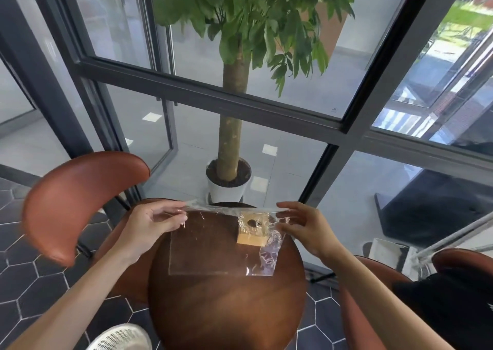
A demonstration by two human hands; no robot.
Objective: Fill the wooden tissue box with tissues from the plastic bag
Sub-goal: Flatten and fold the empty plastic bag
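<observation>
A clear plastic bag hangs stretched between my hands above the round wooden table. It looks see-through, and I can make out no tissues in it. My left hand pinches the bag's top left corner. At the top right edge, my right hand holds the crumpled plastic with thumb and fingers. A small light wooden tissue box with a dark oval hole in its top sits on the far part of the table, seen through the bag's right side.
A brown leather chair stands to the left and another to the right with a black item on it. A potted tree in a white pot stands behind the table by the glass wall. A white meshed object shows at the bottom.
</observation>
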